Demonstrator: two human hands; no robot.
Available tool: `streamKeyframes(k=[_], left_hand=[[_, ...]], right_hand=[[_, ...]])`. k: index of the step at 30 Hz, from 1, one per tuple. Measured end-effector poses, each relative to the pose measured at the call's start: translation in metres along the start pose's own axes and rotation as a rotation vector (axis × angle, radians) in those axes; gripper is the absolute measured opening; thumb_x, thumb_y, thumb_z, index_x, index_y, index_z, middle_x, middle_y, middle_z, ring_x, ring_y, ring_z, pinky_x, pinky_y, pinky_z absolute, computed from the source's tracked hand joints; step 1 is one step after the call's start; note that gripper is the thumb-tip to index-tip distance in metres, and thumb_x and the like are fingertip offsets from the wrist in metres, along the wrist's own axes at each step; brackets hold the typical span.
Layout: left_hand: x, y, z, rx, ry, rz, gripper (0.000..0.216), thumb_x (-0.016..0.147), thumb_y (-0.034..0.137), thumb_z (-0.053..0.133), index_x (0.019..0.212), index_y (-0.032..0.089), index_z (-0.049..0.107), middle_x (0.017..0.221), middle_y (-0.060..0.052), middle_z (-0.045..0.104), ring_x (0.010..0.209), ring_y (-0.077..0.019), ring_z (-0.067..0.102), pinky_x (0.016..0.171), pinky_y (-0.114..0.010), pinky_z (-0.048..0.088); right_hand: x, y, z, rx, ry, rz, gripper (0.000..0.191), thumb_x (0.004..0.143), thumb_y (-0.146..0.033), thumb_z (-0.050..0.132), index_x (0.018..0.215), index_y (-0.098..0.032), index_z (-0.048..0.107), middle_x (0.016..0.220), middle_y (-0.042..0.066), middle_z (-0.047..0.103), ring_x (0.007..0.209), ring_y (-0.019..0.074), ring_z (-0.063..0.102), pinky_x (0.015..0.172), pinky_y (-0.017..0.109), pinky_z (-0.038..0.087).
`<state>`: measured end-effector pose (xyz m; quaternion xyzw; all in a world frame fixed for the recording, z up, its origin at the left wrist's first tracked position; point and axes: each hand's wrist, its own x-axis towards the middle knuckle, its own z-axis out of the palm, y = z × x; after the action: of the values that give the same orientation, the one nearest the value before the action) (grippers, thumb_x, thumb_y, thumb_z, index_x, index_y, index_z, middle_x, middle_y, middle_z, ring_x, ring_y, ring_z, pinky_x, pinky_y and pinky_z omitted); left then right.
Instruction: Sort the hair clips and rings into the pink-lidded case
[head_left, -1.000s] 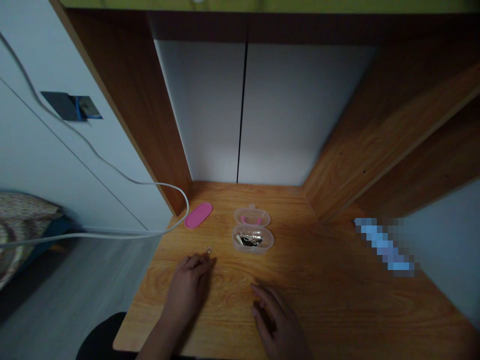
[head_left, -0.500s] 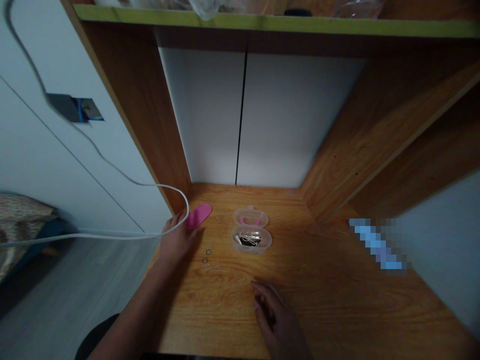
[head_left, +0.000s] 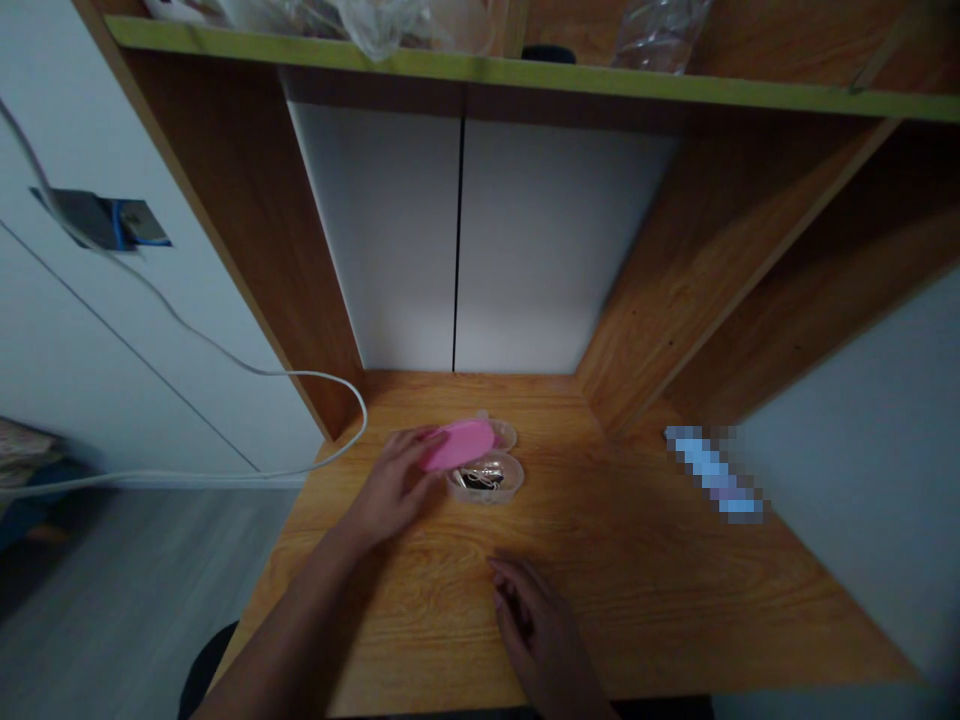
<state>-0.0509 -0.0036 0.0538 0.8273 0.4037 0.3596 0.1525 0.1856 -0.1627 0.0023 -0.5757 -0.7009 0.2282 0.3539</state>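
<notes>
My left hand (head_left: 391, 490) is closed on the near end of a pink oval flat piece (head_left: 459, 445), held over the open box. Below and beside it sits a small clear plastic box (head_left: 517, 478), its lid (head_left: 506, 436) hinged back and partly covered by the pink piece. Inside the box lie a dark item and thin pale loops (head_left: 484, 478), too small to name. Closer to the front, my right hand (head_left: 536, 625) rests on the desk, fingers loosely curled with the thumb apart and nothing visible in them.
A white cable (head_left: 330, 376) loops in front of the desk's left side. Above, a shelf with a green edge (head_left: 450, 68) carries plastic-wrapped things. A blurred-out blue object (head_left: 712, 475) lies at the right. Wooden side panels (head_left: 675, 280) enclose the back.
My left hand has lifted the pink piece from the desk's left side and carried it right, over the box. Small rings seen on the desk are now hidden. My right hand has barely moved.
</notes>
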Motion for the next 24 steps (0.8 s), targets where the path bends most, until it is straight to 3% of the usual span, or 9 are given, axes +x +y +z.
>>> streamKeyframes(k=[3,7,16,24], left_hand=[[0.010,0.016,0.010,-0.019,-0.146,0.098,0.050,0.095,0.027,0.057,0.144,0.032,0.050,0.142,-0.009,0.054,0.131,-0.0287,0.047,0.111,-0.050,0.038],[0.013,0.016,0.022,0.015,-0.238,0.137,0.050,0.093,0.027,0.059,0.142,0.033,0.053,0.145,-0.009,0.053,0.131,-0.0313,0.048,0.109,-0.054,0.037],[0.006,0.010,0.036,0.043,-0.178,0.166,0.039,0.093,0.031,0.063,0.131,0.032,0.064,0.141,-0.009,0.057,0.130,-0.0298,0.051,0.106,-0.051,0.042],[-0.006,0.006,0.053,0.070,-0.115,0.168,0.038,0.095,0.039,0.060,0.131,0.029,0.064,0.152,-0.011,0.048,0.133,-0.0305,0.049,0.106,-0.053,0.043]], right_hand=[[-0.001,0.002,0.001,0.002,-0.015,0.012,0.033,0.096,-0.019,0.047,0.126,-0.024,0.060,0.111,0.008,0.070,0.097,0.0200,0.069,0.089,0.033,0.058],[-0.003,0.004,0.001,0.002,0.001,0.004,0.034,0.095,-0.019,0.046,0.127,-0.024,0.059,0.110,0.008,0.070,0.097,0.0200,0.069,0.088,0.033,0.058],[-0.002,0.000,0.001,-0.014,0.036,0.008,0.035,0.093,-0.016,0.046,0.124,-0.022,0.061,0.103,0.008,0.070,0.088,0.0198,0.068,0.082,0.034,0.058],[-0.003,0.000,0.004,-0.056,0.061,-0.001,0.036,0.091,-0.016,0.049,0.124,-0.021,0.062,0.102,0.009,0.070,0.089,0.0211,0.067,0.083,0.038,0.058]])
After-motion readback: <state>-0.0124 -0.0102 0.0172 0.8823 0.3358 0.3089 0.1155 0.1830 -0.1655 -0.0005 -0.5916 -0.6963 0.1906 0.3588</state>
